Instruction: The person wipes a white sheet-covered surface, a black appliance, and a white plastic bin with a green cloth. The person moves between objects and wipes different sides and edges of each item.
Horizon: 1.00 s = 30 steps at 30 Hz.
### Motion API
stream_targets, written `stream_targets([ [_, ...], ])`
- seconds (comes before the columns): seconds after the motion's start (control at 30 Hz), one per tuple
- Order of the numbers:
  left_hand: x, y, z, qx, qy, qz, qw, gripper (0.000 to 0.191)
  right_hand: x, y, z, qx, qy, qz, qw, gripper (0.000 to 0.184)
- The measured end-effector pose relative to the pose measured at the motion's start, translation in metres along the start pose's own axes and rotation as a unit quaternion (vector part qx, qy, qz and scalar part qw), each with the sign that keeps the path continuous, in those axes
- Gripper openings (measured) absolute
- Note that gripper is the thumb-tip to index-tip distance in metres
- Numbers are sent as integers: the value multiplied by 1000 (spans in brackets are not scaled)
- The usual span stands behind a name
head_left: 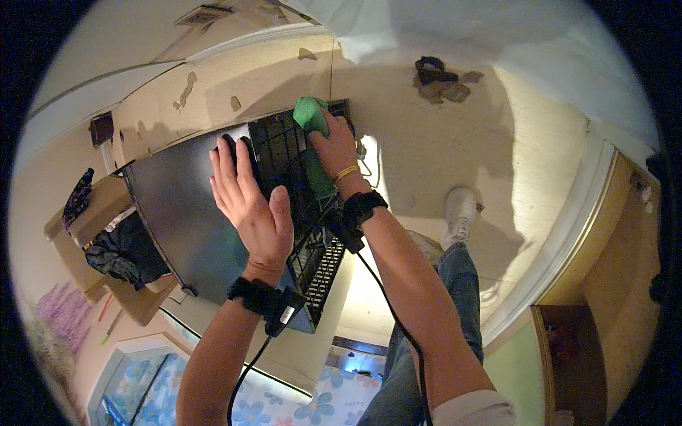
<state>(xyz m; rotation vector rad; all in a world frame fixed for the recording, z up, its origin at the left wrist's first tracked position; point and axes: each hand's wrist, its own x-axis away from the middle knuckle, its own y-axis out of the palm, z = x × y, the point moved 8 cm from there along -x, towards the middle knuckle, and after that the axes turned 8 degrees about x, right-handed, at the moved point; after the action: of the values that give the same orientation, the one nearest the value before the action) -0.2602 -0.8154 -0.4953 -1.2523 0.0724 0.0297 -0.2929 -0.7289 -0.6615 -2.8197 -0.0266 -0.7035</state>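
A black box-like case (186, 213) sits before me, with a smooth, shiny panel on the left and an open side of bars and perforated strips (323, 266) on the right. My left hand (253, 210) lies over the smooth panel near the barred part, fingers stretched out and thumb apart, holding nothing. In my right hand (338, 146) is a bunched green cloth (310, 113), held against the far end of the barred side. Each wrist wears a black strap with a cabled device; these partly cover the near part of the case.
Dark fabric (125, 250) lies on a beige plastic stool (101, 207) to the left. A dark crumpled item (437, 72) rests on the pale floor ahead. My shoe (461, 205) stands right of the case. Flowered fabric (314, 399) lies below; wooden furniture (575, 351) stands at right.
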Motion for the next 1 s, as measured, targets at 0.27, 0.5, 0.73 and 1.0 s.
stream_targets([
  [0.27,-3,1,2,-2,-3,-3,1000,70,41,5,-24,-60,-121,-36,990,63],
  [0.5,0,0,1,-3,1,-4,1000,63,-20,30,42,9,42,-77,996,51],
  [0.73,-4,2,4,-7,-14,-12,1000,71,68,16,-12,-19,-86,-63,994,67],
  [1.0,-1,3,1,-41,-16,-16,999,65,45,19,7,-1,-10,-10,1000,66],
])
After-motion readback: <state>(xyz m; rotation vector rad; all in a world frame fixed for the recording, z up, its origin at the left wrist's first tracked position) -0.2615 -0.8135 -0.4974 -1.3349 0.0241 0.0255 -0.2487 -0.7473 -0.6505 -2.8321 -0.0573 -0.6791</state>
